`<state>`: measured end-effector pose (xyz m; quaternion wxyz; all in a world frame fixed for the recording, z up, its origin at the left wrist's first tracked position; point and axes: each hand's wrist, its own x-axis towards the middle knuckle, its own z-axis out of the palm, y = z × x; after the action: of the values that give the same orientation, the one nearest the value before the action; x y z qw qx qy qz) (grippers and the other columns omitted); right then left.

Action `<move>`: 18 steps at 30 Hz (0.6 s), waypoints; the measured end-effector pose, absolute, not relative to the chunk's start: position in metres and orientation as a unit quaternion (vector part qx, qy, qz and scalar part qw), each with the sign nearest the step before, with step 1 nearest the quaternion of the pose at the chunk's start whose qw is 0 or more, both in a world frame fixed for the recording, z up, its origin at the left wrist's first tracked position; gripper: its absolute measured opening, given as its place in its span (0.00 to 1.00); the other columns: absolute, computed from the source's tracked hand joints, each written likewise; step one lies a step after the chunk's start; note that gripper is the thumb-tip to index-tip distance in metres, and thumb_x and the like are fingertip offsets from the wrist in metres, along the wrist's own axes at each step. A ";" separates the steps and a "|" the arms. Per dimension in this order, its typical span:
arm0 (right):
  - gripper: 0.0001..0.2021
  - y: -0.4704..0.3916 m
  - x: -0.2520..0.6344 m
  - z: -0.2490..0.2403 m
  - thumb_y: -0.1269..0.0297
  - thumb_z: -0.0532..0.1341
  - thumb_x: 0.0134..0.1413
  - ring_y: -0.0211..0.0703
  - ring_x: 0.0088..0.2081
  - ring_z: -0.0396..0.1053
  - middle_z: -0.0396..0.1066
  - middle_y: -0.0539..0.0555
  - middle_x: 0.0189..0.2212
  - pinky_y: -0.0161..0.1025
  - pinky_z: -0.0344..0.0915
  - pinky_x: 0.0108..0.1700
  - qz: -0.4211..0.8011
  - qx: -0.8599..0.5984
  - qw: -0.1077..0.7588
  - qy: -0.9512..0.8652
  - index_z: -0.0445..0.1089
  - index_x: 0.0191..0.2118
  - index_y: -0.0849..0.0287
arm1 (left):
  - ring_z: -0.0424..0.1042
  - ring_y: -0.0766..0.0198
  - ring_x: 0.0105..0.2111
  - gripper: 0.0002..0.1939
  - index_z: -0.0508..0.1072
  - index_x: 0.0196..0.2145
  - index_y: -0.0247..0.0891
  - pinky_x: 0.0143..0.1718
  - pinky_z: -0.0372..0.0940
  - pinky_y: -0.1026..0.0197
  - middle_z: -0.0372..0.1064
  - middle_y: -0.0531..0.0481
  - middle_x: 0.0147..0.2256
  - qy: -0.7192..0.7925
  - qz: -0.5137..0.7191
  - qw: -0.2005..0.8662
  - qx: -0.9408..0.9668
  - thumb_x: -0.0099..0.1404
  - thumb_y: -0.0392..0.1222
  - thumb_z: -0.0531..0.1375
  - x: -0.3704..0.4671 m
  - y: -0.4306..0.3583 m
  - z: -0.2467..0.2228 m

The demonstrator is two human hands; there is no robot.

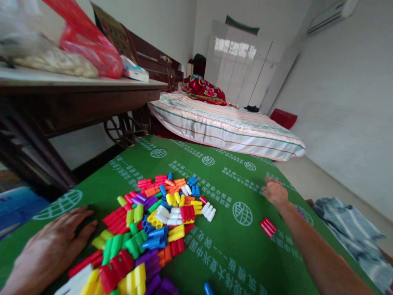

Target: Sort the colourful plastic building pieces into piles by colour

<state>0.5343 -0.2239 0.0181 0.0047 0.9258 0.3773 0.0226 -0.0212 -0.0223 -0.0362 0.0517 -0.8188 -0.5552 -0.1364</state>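
A large heap of colourful plastic bullet-shaped toy blocks [159,213], many joined side by side, lies on the green board [221,250]. Flat on the board at the heap's left edge rests my left hand [58,241], fingers stretched out and holding nothing. My right hand [275,191] is out at the board's right side, away from the heap, with its fingers curled in. Whatever it may hold is hidden. Nearer to me, left of my right forearm, is a red block [268,227]. A purple piece [299,211] shows partly behind that forearm.
A blue block [208,288] lies alone at the front edge. To the left stands a sewing-machine table [101,88] carrying a red plastic bag [92,45]. A bed [227,119] is beyond the board, and striped blue cloth [350,233] lies at right.
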 end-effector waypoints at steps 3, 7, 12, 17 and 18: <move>0.20 -0.215 0.495 0.025 0.64 0.53 0.58 0.50 0.49 0.67 0.66 0.64 0.50 0.42 0.63 0.47 -0.001 0.895 -0.030 0.445 0.63 0.55 0.62 | 0.65 0.50 0.53 0.37 0.70 0.48 0.31 0.57 0.57 0.53 0.67 0.38 0.52 -0.554 -0.115 0.048 -0.823 0.56 0.58 0.37 -0.016 -0.024 -0.029; 0.18 -0.210 0.423 0.027 0.59 0.55 0.57 0.39 0.42 0.70 0.70 0.53 0.48 0.33 0.65 0.42 -0.070 0.816 -0.099 0.565 0.67 0.52 0.55 | 0.65 0.51 0.52 0.36 0.70 0.49 0.30 0.56 0.58 0.54 0.65 0.39 0.53 -0.568 -0.042 0.014 -0.822 0.56 0.56 0.39 -0.001 -0.020 -0.006; 0.17 -0.213 0.346 0.034 0.65 0.58 0.53 0.41 0.40 0.69 0.71 0.53 0.42 0.35 0.65 0.42 -0.137 0.713 -0.252 0.640 0.69 0.50 0.56 | 0.57 0.51 0.58 0.31 0.67 0.51 0.26 0.57 0.54 0.54 0.59 0.34 0.57 -0.594 -0.051 0.032 -0.802 0.61 0.49 0.41 0.033 0.004 0.011; 0.25 -0.206 0.321 0.036 0.67 0.61 0.49 0.47 0.51 0.63 0.67 0.56 0.49 0.41 0.60 0.53 -0.124 0.712 -0.187 0.665 0.64 0.56 0.58 | 0.51 0.46 0.61 0.28 0.63 0.53 0.27 0.56 0.52 0.46 0.54 0.33 0.59 -0.613 -0.071 0.046 -0.786 0.65 0.49 0.40 0.050 0.018 0.006; 0.27 -0.204 0.321 0.034 0.67 0.62 0.48 0.49 0.52 0.63 0.67 0.57 0.49 0.42 0.60 0.53 -0.120 0.725 -0.159 0.659 0.63 0.57 0.59 | 0.51 0.45 0.60 0.28 0.62 0.53 0.27 0.56 0.52 0.45 0.54 0.34 0.59 -0.611 -0.072 0.046 -0.787 0.66 0.49 0.39 0.051 0.019 0.004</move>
<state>0.3214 -0.2039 0.0336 -0.1595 0.7248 0.6594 -0.1198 0.0511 0.0195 0.0045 0.0465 -0.7871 -0.6108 -0.0719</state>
